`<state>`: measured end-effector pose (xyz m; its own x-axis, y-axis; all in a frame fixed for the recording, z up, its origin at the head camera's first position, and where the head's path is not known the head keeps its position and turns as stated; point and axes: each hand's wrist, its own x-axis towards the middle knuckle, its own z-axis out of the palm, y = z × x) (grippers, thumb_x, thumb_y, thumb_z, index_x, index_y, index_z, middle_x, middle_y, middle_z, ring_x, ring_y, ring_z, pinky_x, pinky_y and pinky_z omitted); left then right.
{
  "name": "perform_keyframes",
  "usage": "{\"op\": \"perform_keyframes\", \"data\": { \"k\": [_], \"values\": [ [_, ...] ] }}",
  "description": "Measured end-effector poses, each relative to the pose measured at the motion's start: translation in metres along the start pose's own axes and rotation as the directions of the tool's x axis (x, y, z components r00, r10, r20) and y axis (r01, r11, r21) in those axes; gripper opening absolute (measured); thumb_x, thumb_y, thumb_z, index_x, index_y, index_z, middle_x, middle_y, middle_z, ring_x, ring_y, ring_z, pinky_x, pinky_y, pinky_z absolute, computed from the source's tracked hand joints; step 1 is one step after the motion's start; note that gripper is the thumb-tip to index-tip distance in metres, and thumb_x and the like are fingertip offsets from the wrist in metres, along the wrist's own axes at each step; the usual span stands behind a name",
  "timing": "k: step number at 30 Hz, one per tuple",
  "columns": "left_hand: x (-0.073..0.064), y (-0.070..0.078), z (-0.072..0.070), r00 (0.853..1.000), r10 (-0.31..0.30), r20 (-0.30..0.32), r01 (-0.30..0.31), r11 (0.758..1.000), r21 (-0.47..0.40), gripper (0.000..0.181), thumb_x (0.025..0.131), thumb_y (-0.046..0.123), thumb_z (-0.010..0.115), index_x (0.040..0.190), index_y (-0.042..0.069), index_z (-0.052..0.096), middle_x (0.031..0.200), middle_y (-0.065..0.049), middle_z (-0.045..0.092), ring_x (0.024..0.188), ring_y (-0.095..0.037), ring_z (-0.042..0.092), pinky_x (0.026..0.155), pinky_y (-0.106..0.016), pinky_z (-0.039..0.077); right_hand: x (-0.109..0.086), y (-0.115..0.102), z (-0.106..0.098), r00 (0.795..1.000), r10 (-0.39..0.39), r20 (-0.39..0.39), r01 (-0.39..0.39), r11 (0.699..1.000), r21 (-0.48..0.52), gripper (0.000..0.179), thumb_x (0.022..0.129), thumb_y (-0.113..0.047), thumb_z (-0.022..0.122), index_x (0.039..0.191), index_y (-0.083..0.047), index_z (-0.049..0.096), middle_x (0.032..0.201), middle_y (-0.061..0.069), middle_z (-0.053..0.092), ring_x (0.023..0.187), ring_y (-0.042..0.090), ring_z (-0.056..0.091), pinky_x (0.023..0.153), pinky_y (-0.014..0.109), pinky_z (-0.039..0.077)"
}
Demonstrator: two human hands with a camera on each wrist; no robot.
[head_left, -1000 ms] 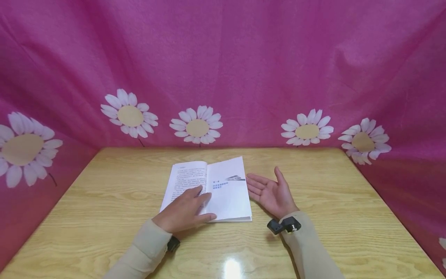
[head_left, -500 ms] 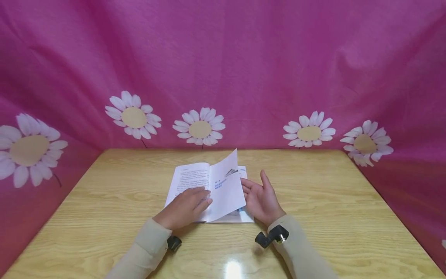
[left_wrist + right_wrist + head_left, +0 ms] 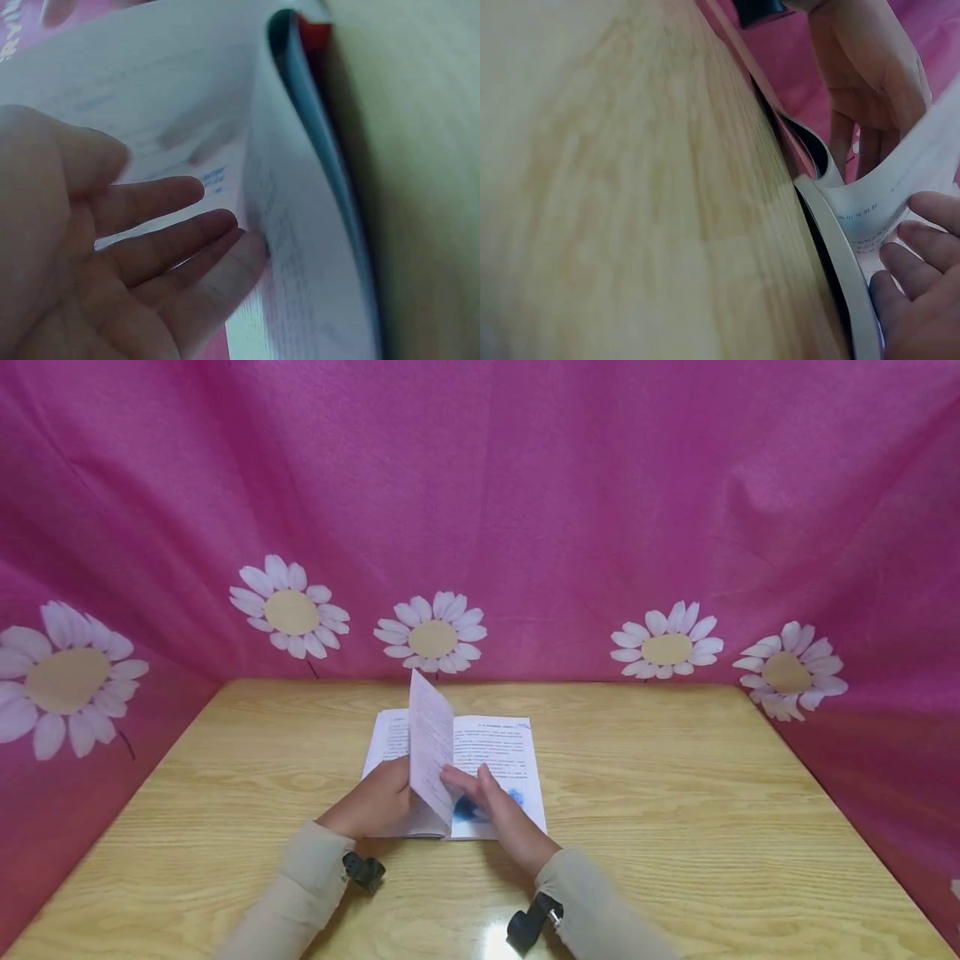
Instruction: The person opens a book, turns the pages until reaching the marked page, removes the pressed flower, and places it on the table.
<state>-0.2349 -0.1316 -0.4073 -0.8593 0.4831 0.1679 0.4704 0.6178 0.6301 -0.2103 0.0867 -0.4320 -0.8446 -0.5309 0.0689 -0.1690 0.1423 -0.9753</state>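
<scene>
An open book point(image 3: 498, 747) lies on the table, printed text on its pages and a blue picture low on the right-hand page. One page point(image 3: 431, 739) stands nearly upright at the fold. My right hand point(image 3: 510, 818) reaches over the right-hand page, its fingertips at the raised page; in the right wrist view its fingers point(image 3: 930, 244) are spread and lie against that page. My left hand point(image 3: 371, 802) is over the left half, partly hidden behind the raised page. In the left wrist view its fingers point(image 3: 176, 236) are loosely bent and pinch nothing.
The wood-grain table point(image 3: 675, 793) extends around the book on all sides. A pink curtain point(image 3: 525, 510) with white daisies hangs behind it and along both sides. Black wrist cameras sit on both sleeves, the right one point(image 3: 528, 927) low over the table's front.
The page swung up and leftward from the right side, uncovering the text and blue picture. My right hand moved left with it; my left hand shifted slightly left and is now behind the page.
</scene>
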Motion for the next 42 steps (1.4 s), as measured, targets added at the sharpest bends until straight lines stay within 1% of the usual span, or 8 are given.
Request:
{"op": "perform_keyframes", "data": {
  "k": [5,11,15,19,23,29,37,42],
  "values": [
    [-0.003,0.001,-0.022,0.992,-0.116,-0.041,0.114,0.992,-0.054,0.044,0.097,0.018,0.058,0.14,0.011,0.049,0.136,-0.007,0.054,0.125,-0.025,0.05,0.103,-0.049,0.039,0.0,0.001,0.005,1.0,0.03,-0.006,-0.03,0.994,-0.107,0.068,0.102,-0.052,0.003,0.14,-0.024,0.052,0.152,-0.013,0.034,0.146,0.019,0.015,0.114,0.053,0.0],
    [-0.006,0.021,-0.044,0.974,-0.162,-0.16,0.183,0.975,0.123,0.045,0.101,0.022,0.048,0.144,0.009,0.043,0.142,-0.012,0.047,0.13,-0.031,0.044,0.104,-0.052,0.036,0.001,0.0,0.006,0.999,0.048,0.0,-0.047,0.985,-0.165,0.069,0.101,-0.057,0.006,0.139,-0.026,0.053,0.152,-0.017,0.032,0.146,0.015,0.015,0.115,0.05,0.005],
    [-0.008,0.041,-0.041,0.974,0.013,-0.225,0.053,0.957,0.286,0.042,0.096,0.016,0.057,0.137,0.007,0.051,0.137,-0.011,0.052,0.125,-0.029,0.049,0.102,-0.049,0.04,0.001,0.0,0.006,0.999,0.044,0.006,-0.042,0.985,-0.17,0.067,0.102,-0.054,0.006,0.139,-0.025,0.053,0.153,-0.016,0.032,0.145,0.016,0.016,0.115,0.049,0.007],
    [-0.004,0.047,-0.017,0.973,0.177,-0.146,-0.11,0.919,0.378,0.035,0.095,0.012,0.059,0.128,0.004,0.059,0.13,-0.011,0.059,0.123,-0.026,0.054,0.101,-0.043,0.042,0.002,-0.001,0.008,0.999,0.039,0.011,-0.036,0.984,-0.176,0.069,0.102,-0.053,0.006,0.142,-0.018,0.05,0.154,-0.009,0.032,0.145,0.017,0.018,0.116,0.046,0.009],
    [-0.003,0.042,0.002,0.988,0.151,-0.034,-0.127,0.916,0.382,0.033,0.097,0.017,0.055,0.128,0.004,0.06,0.129,-0.011,0.059,0.121,-0.025,0.055,0.1,-0.043,0.043,0.002,-0.002,0.011,0.999,0.053,-0.001,-0.052,0.98,-0.194,0.07,0.103,-0.051,0.006,0.142,-0.011,0.049,0.152,-0.002,0.036,0.143,0.017,0.022,0.116,0.046,0.011],
    [-0.004,0.031,0.008,0.99,0.137,-0.038,-0.111,0.91,0.4,0.031,0.096,0.015,0.056,0.124,0.003,0.061,0.124,-0.011,0.061,0.114,-0.025,0.059,0.097,-0.042,0.046,0.003,-0.002,0.01,0.999,0.044,-0.01,-0.045,0.983,-0.179,0.068,0.103,-0.052,0.006,0.142,-0.017,0.05,0.151,-0.007,0.036,0.143,0.015,0.022,0.116,0.045,0.011],
    [-0.002,0.027,0.012,0.997,0.074,-0.008,-0.064,0.905,0.421,0.039,0.095,0.021,0.059,0.13,0.004,0.057,0.123,-0.013,0.061,0.111,-0.03,0.06,0.093,-0.047,0.048,0.005,0.004,-0.004,0.997,0.067,-0.027,-0.063,0.99,0.123,0.077,0.099,-0.062,0.01,0.14,-0.011,0.051,0.149,0.0,0.041,0.141,0.021,0.031,0.115,0.044,0.016],
    [-0.002,0.025,0.016,0.997,0.072,0.014,-0.071,0.895,0.441,0.037,0.095,0.027,0.06,0.123,0.002,0.058,0.116,-0.015,0.063,0.103,-0.031,0.062,0.089,-0.045,0.05,0.005,0.008,-0.021,0.992,0.096,-0.08,-0.054,0.904,0.423,0.085,0.099,-0.062,0.016,0.14,0.008,0.042,0.148,0.018,0.039,0.139,0.031,0.033,0.114,0.042,0.022]
  ]
}}
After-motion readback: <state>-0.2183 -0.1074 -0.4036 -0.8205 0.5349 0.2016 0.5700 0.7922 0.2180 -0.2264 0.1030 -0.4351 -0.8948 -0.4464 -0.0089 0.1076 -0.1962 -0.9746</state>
